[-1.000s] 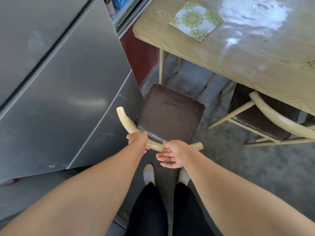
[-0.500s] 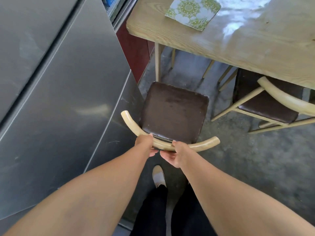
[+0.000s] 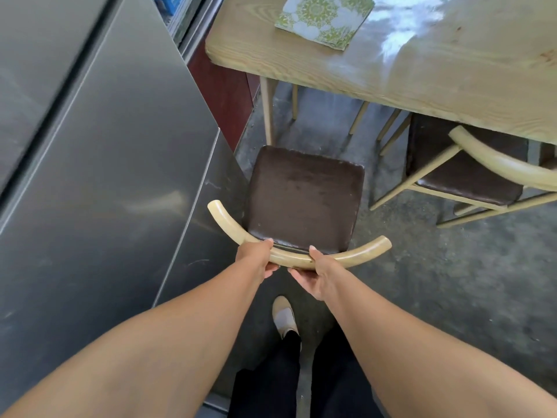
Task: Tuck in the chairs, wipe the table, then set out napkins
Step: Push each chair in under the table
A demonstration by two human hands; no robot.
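A chair with a dark brown seat point(image 3: 304, 197) and a curved pale wooden backrest point(image 3: 358, 251) stands in front of me, short of the wooden table point(image 3: 422, 64). My left hand point(image 3: 256, 257) grips the backrest left of its middle. My right hand point(image 3: 319, 273) grips it just right of the middle, thumb on top. A green-patterned napkin point(image 3: 322, 16) lies near the table's near left corner. A second chair point(image 3: 470, 173) sits partly under the table to the right.
A large stainless steel cabinet point(image 3: 99, 152) fills the left side, close to the chair. The floor point(image 3: 452, 282) is grey concrete. My feet and dark trousers show at the bottom, one pale shoe point(image 3: 283, 318) forward.
The chair has swung round to face the table more squarely. Both hands have closed on the backrest, the right hand shifting from beneath it to grip it.
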